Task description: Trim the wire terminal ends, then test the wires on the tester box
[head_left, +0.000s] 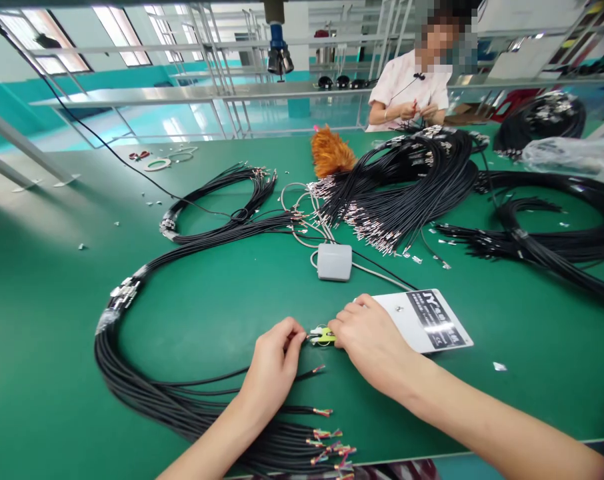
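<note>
Left hand [275, 363] pinches a wire end; right hand [369, 340] grips the yellow connector [323, 337]. Steady both wrists on the worktop [207, 300], feeding straight.

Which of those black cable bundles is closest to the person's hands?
The looped black cable bundle at lower left, ending in coloured wire tips; the left hand rests beside it. The others lie farther up the table.
</note>
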`<state>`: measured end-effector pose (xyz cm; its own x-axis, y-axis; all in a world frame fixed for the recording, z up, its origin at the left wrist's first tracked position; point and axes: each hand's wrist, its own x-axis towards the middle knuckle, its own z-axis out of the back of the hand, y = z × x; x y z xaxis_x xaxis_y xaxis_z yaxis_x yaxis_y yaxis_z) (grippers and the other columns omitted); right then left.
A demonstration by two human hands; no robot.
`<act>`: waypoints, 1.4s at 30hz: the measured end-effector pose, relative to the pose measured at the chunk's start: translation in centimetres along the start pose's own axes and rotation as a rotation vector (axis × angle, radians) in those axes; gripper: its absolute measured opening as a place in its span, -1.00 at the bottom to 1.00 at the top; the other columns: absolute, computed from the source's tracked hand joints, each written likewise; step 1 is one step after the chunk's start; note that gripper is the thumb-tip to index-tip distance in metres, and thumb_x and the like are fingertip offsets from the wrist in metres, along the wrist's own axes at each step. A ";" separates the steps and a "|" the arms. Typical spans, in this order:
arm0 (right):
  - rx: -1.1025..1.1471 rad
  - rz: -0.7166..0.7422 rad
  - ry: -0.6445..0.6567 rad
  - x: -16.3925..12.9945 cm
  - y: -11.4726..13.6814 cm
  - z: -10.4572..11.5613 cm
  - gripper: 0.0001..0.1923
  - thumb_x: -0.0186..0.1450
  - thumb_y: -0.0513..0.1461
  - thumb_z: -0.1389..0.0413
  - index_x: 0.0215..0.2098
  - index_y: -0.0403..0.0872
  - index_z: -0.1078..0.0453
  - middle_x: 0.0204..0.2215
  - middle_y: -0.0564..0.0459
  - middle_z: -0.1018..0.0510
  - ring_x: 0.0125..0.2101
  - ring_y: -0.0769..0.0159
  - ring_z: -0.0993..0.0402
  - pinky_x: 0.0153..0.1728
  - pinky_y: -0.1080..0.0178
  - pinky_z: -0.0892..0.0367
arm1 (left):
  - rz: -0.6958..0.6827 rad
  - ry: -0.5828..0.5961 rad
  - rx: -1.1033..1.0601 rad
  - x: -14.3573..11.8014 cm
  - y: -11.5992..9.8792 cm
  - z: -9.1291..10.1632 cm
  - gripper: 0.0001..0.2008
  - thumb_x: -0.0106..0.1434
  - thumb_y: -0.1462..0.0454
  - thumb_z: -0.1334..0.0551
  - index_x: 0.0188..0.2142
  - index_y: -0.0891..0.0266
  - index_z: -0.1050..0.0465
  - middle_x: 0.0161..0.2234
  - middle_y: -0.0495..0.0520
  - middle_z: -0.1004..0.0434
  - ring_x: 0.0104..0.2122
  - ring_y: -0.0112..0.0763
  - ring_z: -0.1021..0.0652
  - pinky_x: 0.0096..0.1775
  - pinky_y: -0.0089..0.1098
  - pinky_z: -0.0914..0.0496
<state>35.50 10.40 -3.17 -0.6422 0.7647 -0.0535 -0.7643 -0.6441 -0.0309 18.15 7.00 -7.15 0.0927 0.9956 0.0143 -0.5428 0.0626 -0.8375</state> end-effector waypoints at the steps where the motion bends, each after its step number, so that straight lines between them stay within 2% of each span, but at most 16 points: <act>1: 0.003 0.000 0.000 0.0 0.0 0.0 -0.87 0.18 -0.38 -0.14 -0.50 -0.09 -0.39 -0.53 0.07 -0.54 -0.43 0.26 -0.40 -0.39 0.18 0.07 | 0.000 0.000 0.000 0.0 0.0 0.0 -0.80 0.30 0.28 -0.05 -0.47 0.20 -0.30 -0.55 -0.09 -0.30 -0.52 -0.44 -0.33 -0.43 -0.46 -0.20; 9: 0.011 0.005 -0.011 0.0 0.0 -0.2 -0.90 0.15 -0.37 -0.14 -0.50 -0.08 -0.38 -0.53 0.06 -0.52 -0.42 0.25 -0.39 -0.38 0.18 0.07 | -0.003 0.021 -0.023 0.1 0.4 -0.3 -0.81 0.29 0.28 -0.06 -0.46 0.20 -0.31 -0.54 -0.08 -0.33 -0.51 -0.43 -0.35 -0.42 -0.47 -0.23; 17: 0.003 0.004 0.044 0.2 0.1 0.1 -0.92 0.16 -0.37 -0.14 -0.47 -0.10 -0.38 -0.50 0.02 -0.53 -0.40 0.22 -0.40 -0.34 0.16 0.03 | 0.011 0.007 -0.069 0.1 0.6 -0.4 -0.80 0.29 0.25 -0.06 -0.45 0.20 -0.32 -0.56 -0.09 -0.30 -0.53 -0.44 -0.35 -0.45 -0.48 -0.23; 30: 0.019 0.015 0.015 0.2 0.3 0.0 -0.95 0.14 -0.34 -0.17 -0.41 -0.11 -0.38 -0.45 -0.02 -0.54 -0.35 0.19 -0.40 -0.26 0.12 -0.07 | -0.004 0.020 -0.066 0.1 1.0 -0.6 -0.79 0.30 0.22 -0.04 -0.45 0.20 -0.29 -0.55 -0.08 -0.27 -0.52 -0.42 -0.33 -0.44 -0.46 -0.23; 33: 0.089 0.019 -0.089 -0.5 -0.2 0.8 -0.84 0.16 -0.25 -0.20 -0.29 -0.13 -0.39 -0.31 -0.06 -0.56 -0.24 0.14 -0.41 -0.16 0.06 -0.10 | -0.014 0.025 -0.056 0.1 1.0 -0.5 -0.78 0.30 0.21 -0.03 -0.46 0.19 -0.28 -0.56 -0.08 -0.27 -0.52 -0.41 -0.33 -0.44 -0.46 -0.23; 36: 0.240 -0.040 -0.325 -3.1 -1.4 1.5 -0.79 0.27 -0.23 -0.13 -0.11 -0.05 -0.34 -0.09 0.00 -0.53 -0.08 0.18 -0.38 -0.04 0.07 -0.10 | -0.026 0.030 -0.058 0.1 0.9 -0.4 -0.77 0.30 0.21 -0.04 -0.47 0.18 -0.28 -0.55 -0.07 -0.29 -0.52 -0.41 -0.34 -0.43 -0.46 -0.23; 39: 0.321 -0.205 -0.599 -7.2 -2.5 0.7 -0.83 0.31 -0.34 -0.01 -0.15 -0.03 -0.32 -0.08 0.01 -0.53 -0.03 0.21 -0.36 -0.03 0.10 -0.15 | -0.041 0.027 -0.045 0.1 0.9 -0.2 -0.77 0.30 0.20 -0.04 -0.48 0.18 -0.28 -0.55 -0.07 -0.29 -0.52 -0.40 -0.35 -0.43 -0.46 -0.24; 41: 0.316 -0.255 -0.691 -9.6 -2.5 -0.6 -0.83 0.28 -0.39 -0.02 -0.20 -0.05 -0.30 -0.07 -0.03 -0.53 -0.02 0.18 -0.36 -0.04 0.10 -0.18 | -0.056 0.026 -0.029 0.1 1.0 -0.2 -0.77 0.30 0.20 -0.04 -0.48 0.17 -0.28 -0.56 -0.08 -0.29 -0.53 -0.40 -0.36 -0.44 -0.46 -0.25; 42: 0.299 -0.237 -0.695 -10.5 -2.2 -1.3 -0.83 0.26 -0.40 -0.02 -0.22 -0.04 -0.30 -0.07 -0.02 -0.54 -0.02 0.18 -0.37 -0.05 0.11 -0.18 | -0.063 0.026 -0.022 0.1 1.1 -0.2 -0.77 0.30 0.19 -0.04 -0.47 0.17 -0.28 -0.56 -0.08 -0.30 -0.53 -0.40 -0.36 -0.45 -0.47 -0.25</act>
<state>44.04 3.75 -3.87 -0.2739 0.7823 0.5595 -0.8055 -0.5045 0.3109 17.74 7.18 -8.14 0.1485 0.9875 0.0537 -0.5166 0.1237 -0.8473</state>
